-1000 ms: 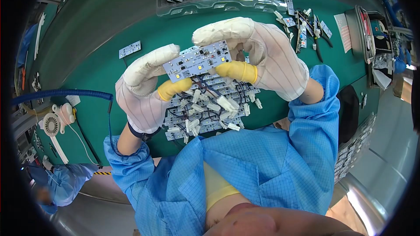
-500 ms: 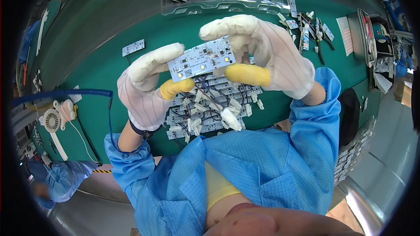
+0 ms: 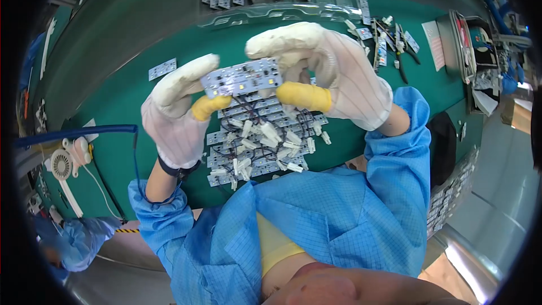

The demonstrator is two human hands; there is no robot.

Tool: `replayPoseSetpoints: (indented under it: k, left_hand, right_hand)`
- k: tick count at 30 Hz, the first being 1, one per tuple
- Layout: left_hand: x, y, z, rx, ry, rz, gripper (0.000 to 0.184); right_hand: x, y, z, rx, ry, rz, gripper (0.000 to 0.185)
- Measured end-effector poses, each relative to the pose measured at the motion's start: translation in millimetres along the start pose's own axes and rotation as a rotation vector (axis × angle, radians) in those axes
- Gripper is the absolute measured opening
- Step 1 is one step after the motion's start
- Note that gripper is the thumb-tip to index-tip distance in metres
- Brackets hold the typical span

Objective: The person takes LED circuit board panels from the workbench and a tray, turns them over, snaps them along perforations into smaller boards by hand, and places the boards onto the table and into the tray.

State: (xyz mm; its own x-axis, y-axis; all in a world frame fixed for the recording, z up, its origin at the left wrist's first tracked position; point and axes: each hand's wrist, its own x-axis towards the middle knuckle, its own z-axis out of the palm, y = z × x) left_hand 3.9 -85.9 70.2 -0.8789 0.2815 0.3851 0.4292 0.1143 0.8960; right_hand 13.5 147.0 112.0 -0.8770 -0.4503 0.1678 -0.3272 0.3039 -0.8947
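Between my two gloved hands I hold a white circuit board (image 3: 241, 78) with small chips and yellow LED squares on its face. My left hand (image 3: 179, 104) pinches the board's left end, its yellow-covered thumb at the lower edge. At the right end, my right hand (image 3: 333, 73) grips with thumb below and fingers above. Dark wires hang under the board, partly lost among the others. Below it lies a pile of similar circuit boards (image 3: 217, 162) with dark leads and white connectors (image 3: 270, 133).
A clear plastic tray (image 3: 271, 14) with upright boards stands at the back. A single board (image 3: 162, 69) lies at left. Pliers (image 3: 401, 68) and loose boards are at back right, near a metal case (image 3: 456, 45). A small fan (image 3: 61, 164) and blue coiled cord (image 3: 79, 131) are at left.
The board has turned closer to level, its face tilting, and both hands still hold it. The view has shifted slightly. The white connector hanging in front has swung up and back over the pile.
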Motion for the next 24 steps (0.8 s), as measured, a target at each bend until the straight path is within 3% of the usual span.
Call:
replayPoseSetpoints:
  k: [1, 5, 8, 10, 12, 14, 15, 16, 18, 20, 21, 22, 24]
  left_hand:
    - [-0.9, -0.6, 1.0, -0.007, 0.020, 0.042, 0.044]
    - [-5.0, -7.7, -2.2, -0.034, 0.025, 0.087, 0.045]
    - [-3.9, 0.4, -2.8, -0.023, 0.003, 0.073, 0.042]
    - [-4.2, 5.9, -7.4, -0.032, -0.027, 0.021, 0.039]
    - [-6.5, 4.2, -20.0, 0.751, -0.215, 0.179, 0.037]
    - [-14.6, -7.3, -19.0, 0.667, -0.207, 0.109, 0.039]
    - [-13.4, -8.8, -19.0, 0.591, -0.222, 0.123, 0.042]
    - [-12.1, -10.9, -19.5, 0.516, -0.236, 0.137, 0.045]
    - [-5.0, -16.6, -20.1, 0.671, -0.265, 0.167, 0.042]
    - [9.9, -6.5, -14.2, -0.218, -0.255, -0.361, 0.039]
    - [17.7, 10.5, -12.9, 0.093, -0.269, -0.364, 0.036]
    - [14.3, 4.9, -17.3, 0.109, -0.258, -0.368, 0.036]
    - [10.7, -18.8, -30.0, 0.012, -0.047, -0.165, 0.035]
  right_hand:
    - [0.3, 4.5, 0.6, -0.031, 0.044, -0.122, 0.052]
    - [2.9, 9.7, 4.9, 0.025, 0.058, -0.121, 0.049]
    - [3.3, 4.6, 2.5, 0.159, 0.050, -0.005, 0.043]
    - [4.2, -5.1, -3.9, 0.397, -0.092, 0.342, 0.034]
    - [5.0, 6.9, -4.2, 0.419, -0.099, 0.356, 0.026]
    - [4.1, 34.5, -3.1, -0.005, -0.097, -0.013, 0.025]
    - [8.4, 44.3, -2.7, -0.491, -0.044, -0.444, 0.033]
    - [4.2, 43.9, -3.0, -0.489, -0.044, -0.447, 0.033]
    - [2.3, 27.8, -1.1, 0.842, -0.173, 0.327, 0.035]
    - [6.2, 39.3, 5.3, 0.791, -0.170, 0.267, 0.044]
    - [9.3, 30.7, 7.8, 0.455, -0.071, 0.136, 0.046]
    - [11.0, 23.2, 10.9, 0.119, 0.033, 0.004, 0.048]
    - [8.1, 15.3, 10.8, 0.109, 0.014, 0.014, 0.050]
